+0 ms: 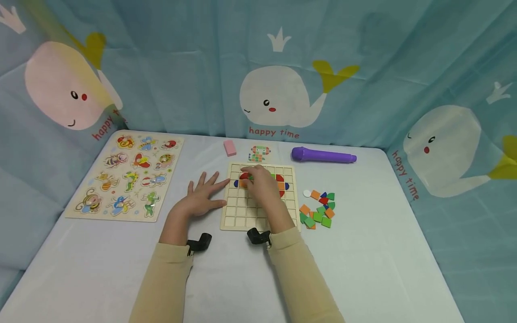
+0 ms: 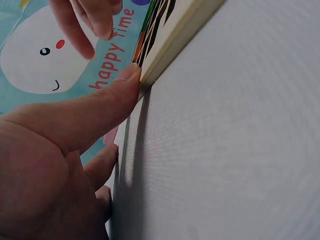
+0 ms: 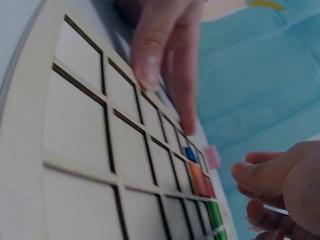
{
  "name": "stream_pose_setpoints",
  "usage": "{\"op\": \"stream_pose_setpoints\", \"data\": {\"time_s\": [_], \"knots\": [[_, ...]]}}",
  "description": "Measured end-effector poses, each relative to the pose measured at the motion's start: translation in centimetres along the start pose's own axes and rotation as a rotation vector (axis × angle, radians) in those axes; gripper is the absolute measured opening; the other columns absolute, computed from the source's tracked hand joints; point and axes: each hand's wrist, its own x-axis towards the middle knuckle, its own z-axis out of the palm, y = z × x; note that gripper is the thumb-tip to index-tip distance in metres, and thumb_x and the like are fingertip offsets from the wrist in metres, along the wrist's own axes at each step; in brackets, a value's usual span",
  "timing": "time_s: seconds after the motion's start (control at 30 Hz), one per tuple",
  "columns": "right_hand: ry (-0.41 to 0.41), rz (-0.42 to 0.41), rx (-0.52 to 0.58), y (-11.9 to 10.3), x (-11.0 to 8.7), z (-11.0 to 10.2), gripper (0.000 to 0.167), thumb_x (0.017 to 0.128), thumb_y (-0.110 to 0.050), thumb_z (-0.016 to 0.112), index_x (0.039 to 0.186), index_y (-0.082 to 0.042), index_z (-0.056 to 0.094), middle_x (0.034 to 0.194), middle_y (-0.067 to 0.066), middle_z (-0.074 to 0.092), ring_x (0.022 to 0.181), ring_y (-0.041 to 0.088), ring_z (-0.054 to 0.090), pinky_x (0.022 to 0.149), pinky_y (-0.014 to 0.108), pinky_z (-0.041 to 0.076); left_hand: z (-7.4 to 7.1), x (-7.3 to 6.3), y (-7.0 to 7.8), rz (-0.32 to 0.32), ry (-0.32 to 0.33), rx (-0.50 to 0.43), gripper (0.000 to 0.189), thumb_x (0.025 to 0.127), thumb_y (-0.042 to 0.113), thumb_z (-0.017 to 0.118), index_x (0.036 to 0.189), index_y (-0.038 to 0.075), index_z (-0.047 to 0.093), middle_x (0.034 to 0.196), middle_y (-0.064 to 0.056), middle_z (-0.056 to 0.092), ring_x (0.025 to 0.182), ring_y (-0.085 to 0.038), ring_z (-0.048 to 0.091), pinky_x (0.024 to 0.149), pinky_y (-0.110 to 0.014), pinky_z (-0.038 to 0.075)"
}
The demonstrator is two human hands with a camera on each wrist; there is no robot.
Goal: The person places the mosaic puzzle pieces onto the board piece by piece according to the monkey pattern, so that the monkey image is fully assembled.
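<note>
Head view showed the wooden grid board [image 1: 238, 211] flat on the white surface [image 1: 101, 269], beneath the fingers of the right hand [image 1: 264, 186] and just right of those of the left hand [image 1: 199, 197]. The left fingers were released and spread, the thumb tip touching the board's edge; the right fingers were loosely bent above the grid, with no piece visible between them. The step in hand looked like setting coloured pieces into cells. Doing it well called for keeping that left thumb lightly against the edge, so the board did not slide, while 2 right fingertips pressed each piece level without brushing its neighbours. It also seemed wise to take 1 tile at a time from the loose pieces [image 1: 317, 217], right of the right fingers, and to turn each to suit its cell before lowering it. The picture card [image 1: 259, 153], just beyond the right fingertips, could perhaps have served for checking.

The board looked pale, its raised lines parting square cells. Around the right fingers sat red pieces [image 1: 280, 178] with curved edges, blue pieces [image 1: 286, 186] at 2 outer ends, orange pieces [image 3: 196, 177] and green pieces [image 3: 215, 217]. Cells nearer the right wrist showed bare wood.
</note>
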Motion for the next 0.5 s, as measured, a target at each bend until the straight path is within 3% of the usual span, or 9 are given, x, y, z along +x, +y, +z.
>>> {"op": "stream_pose_setpoints", "data": {"time_s": [0.17,0.37,0.5], "knots": [[0.041,0.024,0.055,1.1,-1.3,-1.3,0.038,0.095,-0.018,0.071,0.133,-0.022,0.067,0.116,0.004,0.07,0.094,0.021,0.066,0.076,0.037,0.055,0.0,-0.1,0.2,-0.001,0.002,0.0,0.074,0.094,0.041,0.069,0.158,0.026,0.035,0.171,-0.011,0.007,0.155,-0.042,-0.014,0.117,-0.068,-0.016],[0.102,0.075,0.073,2.9,-2.5,-2.4,0.038,0.094,-0.016,0.072,0.131,-0.021,0.068,0.11,0.002,0.072,0.082,0.017,0.062,0.067,0.033,0.05,-0.2,-0.2,0.4,0.004,-0.005,-0.019,0.075,0.094,0.038,0.07,0.159,0.025,0.035,0.171,-0.011,0.006,0.154,-0.043,-0.015,0.117,-0.067,-0.017],[0.129,0.093,0.086,3.9,-2.9,-3.1,0.037,0.094,-0.015,0.073,0.13,-0.019,0.069,0.11,0.003,0.072,0.084,0.019,0.062,0.07,0.035,0.051,-0.2,-0.2,0.3,0.005,-0.004,-0.008,0.075,0.094,0.038,0.07,0.159,0.026,0.034,0.171,-0.011,0.006,0.154,-0.043,-0.015,0.117,-0.068,-0.016]]}}
